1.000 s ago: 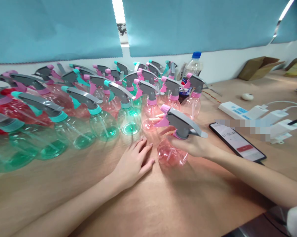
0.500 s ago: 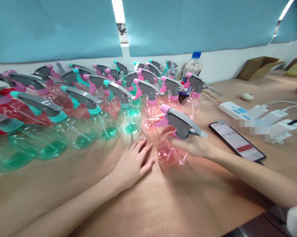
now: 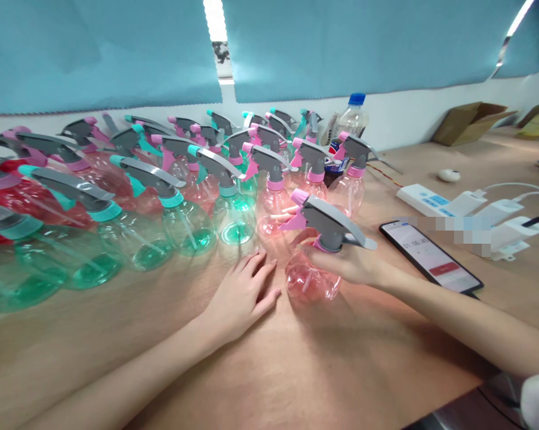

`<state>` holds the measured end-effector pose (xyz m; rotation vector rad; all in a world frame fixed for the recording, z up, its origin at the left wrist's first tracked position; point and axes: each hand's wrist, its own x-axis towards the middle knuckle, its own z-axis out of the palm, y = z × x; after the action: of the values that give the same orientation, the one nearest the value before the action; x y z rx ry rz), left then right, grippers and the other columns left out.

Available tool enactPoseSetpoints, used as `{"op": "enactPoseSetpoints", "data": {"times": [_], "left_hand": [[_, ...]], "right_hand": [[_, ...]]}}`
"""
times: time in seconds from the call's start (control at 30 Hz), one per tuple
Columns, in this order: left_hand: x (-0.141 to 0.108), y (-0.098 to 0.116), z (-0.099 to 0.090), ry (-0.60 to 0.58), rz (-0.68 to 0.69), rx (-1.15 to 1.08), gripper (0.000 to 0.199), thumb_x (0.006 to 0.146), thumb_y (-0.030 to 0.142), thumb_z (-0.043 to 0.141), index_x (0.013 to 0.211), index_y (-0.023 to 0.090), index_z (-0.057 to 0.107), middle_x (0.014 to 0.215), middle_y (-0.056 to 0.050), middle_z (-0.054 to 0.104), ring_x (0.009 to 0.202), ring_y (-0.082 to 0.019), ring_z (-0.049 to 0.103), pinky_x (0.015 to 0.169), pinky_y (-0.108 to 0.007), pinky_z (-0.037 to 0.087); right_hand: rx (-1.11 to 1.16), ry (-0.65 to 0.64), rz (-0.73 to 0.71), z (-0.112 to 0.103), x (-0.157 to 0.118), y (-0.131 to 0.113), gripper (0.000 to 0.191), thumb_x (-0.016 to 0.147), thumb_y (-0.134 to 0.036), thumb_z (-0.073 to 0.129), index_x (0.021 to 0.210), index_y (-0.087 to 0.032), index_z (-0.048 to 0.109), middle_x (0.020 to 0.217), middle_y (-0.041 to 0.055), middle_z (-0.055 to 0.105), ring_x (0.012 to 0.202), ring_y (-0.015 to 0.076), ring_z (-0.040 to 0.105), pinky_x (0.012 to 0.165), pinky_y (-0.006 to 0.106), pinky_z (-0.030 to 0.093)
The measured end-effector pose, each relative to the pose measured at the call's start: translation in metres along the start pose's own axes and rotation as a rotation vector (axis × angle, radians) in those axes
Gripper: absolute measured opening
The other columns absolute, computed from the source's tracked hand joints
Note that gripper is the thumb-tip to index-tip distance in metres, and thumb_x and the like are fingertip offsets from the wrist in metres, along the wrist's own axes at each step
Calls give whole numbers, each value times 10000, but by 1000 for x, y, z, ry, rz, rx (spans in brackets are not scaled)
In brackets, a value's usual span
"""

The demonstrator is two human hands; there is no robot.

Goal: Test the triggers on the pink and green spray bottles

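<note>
My right hand (image 3: pixel 350 260) is wrapped round the neck and upper body of a pink spray bottle (image 3: pixel 309 280) with a grey and pink trigger head. The bottle stands nearly upright at the front of the group, its nozzle turned to the left. Flat on the table lies my left hand (image 3: pixel 245 292), fingers spread and nothing in them, just left of that bottle. Beyond its fingertips stands a green spray bottle (image 3: pixel 234 221), and a second pink spray bottle (image 3: pixel 276 206) is close behind the held one.
Rows of green and pink spray bottles fill the left and back of the table (image 3: pixel 260 382). At the right lie a phone (image 3: pixel 430 257) and a power strip (image 3: pixel 430 200) with chargers. A drink bottle (image 3: pixel 352 119) and a cardboard box (image 3: pixel 468 125) stand by the wall.
</note>
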<state>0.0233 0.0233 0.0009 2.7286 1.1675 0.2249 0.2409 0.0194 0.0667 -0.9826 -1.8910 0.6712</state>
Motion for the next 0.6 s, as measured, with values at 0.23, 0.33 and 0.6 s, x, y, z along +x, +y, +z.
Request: {"op": "enactPoseSetpoints", "data": {"times": [0.23, 0.33, 0.6], "left_hand": [[0, 0, 0, 12, 12, -3, 512, 957, 399, 458, 1379, 111, 487, 1458, -200, 454, 1331, -346, 433, 1092, -534, 383], [-1, 0, 0, 12, 13, 3, 513, 961, 411, 446, 1378, 114, 487, 1460, -196, 454, 1337, -344, 427, 1093, -534, 382], [0, 1, 0, -2, 6, 16, 521, 967, 413, 437, 1383, 105, 491, 1464, -197, 449, 1344, -342, 420, 1103, -521, 376]], "right_hand": [[-17, 27, 24, 1, -2, 3, 283, 718, -157, 505, 982, -237, 568, 932, 17, 634, 584, 118, 531, 549, 269, 469], [-25, 31, 44, 0, -2, 3, 233, 718, -184, 514, 940, -234, 565, 855, 6, 618, 583, 123, 513, 542, 267, 462], [-14, 3, 62, 0, -2, 1, 106, 706, -143, 509, 761, -233, 523, 765, -12, 598, 580, 123, 535, 546, 265, 465]]}}
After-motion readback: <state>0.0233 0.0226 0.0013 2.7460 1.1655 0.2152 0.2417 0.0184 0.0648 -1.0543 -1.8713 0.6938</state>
